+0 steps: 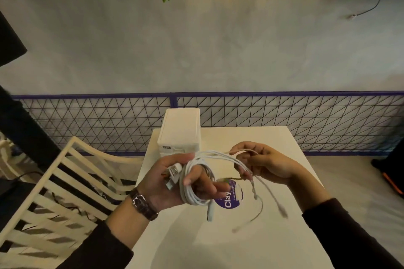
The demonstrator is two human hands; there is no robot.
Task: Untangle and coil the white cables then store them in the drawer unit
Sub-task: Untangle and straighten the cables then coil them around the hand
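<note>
Mid-coil, I'd say. Left hand (170, 183) grips the white cables (192, 194) looped round its fingers, USB plugs (173, 173) in the palm. Right hand (270, 165) pinches loose strands, ends dangling over the table (240, 247). Drawer unit (179, 131) sits behind; storing is still to do.

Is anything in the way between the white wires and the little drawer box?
Nothing stands between them. The left hand and right hand hold the white cables above the table, right before the drawer unit. Its top drawer looks closed, though.
</note>
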